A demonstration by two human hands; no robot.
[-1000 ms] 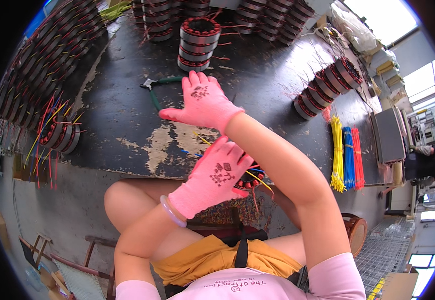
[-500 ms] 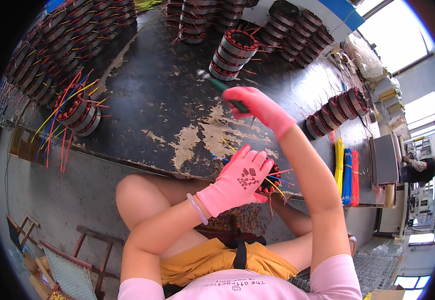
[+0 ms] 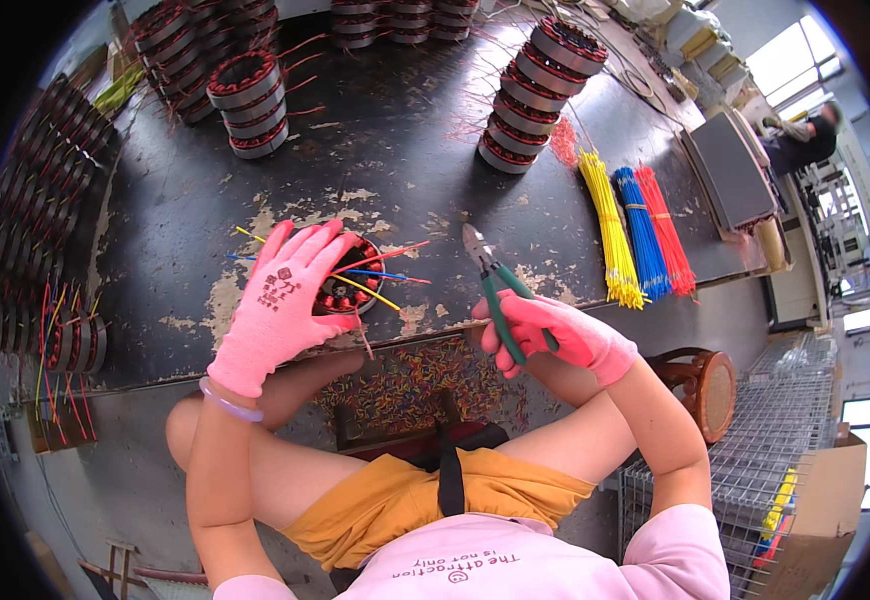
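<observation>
One left hand (image 3: 280, 290), apparently palm-down

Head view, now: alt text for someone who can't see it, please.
A person's pink-gloved left grip covers part of a coiled ring with yellow, blue and red wires, at the near edge of a worn dark table; the right grip holds green-handled cutters. Stacks of similar rings stand beyond, and yellow, blue and red bundles lie rightward.

Wound ring (image 3: 373, 281) partly hidden
</observation>
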